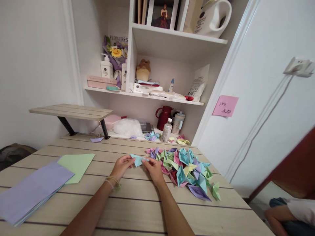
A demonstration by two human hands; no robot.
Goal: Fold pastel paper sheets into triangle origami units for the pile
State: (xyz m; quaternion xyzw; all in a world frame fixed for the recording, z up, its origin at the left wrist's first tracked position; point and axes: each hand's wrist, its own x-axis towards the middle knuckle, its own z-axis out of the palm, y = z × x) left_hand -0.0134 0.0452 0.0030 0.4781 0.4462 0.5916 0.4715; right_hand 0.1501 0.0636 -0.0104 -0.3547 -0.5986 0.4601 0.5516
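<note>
Both hands met over the middle of the bench, pinching one small piece of light-blue paper point(137, 161) between thumbs and fingers. The left hand point(123, 164) gripped its left end, the right hand point(154, 167) its right end; the paper was held above the boards, its lower part narrowing to a point towards the near side. Good practice at this stage would probably have been to match the two ends evenly, run each crease firmly from the centre outward, and keep the pinch light enough not to crumple the thin tip. Pressing the fold against the bench point(133, 203) might have sharpened it, provided a flat board and not a dark groove lay beneath.

To the right of the hands lay a loose heap of folded paper shapes point(181, 175) in blue, green, pink, purple and yellow. At left, a stack of purple sheets point(39, 186) partly overlapped a light-green sheet point(80, 166). A raised wooden stand point(71, 110) occupied the far left. Beyond the far edge, white shelving point(169, 35) held a dark-red jug point(164, 117), a clear bottle point(166, 130) and a white plastic bag point(128, 127). On the right wall were a pink note point(225, 106) and a socket point(292, 66) with a hanging cable; part of a seated person point(282, 214) showed at the near right.
</note>
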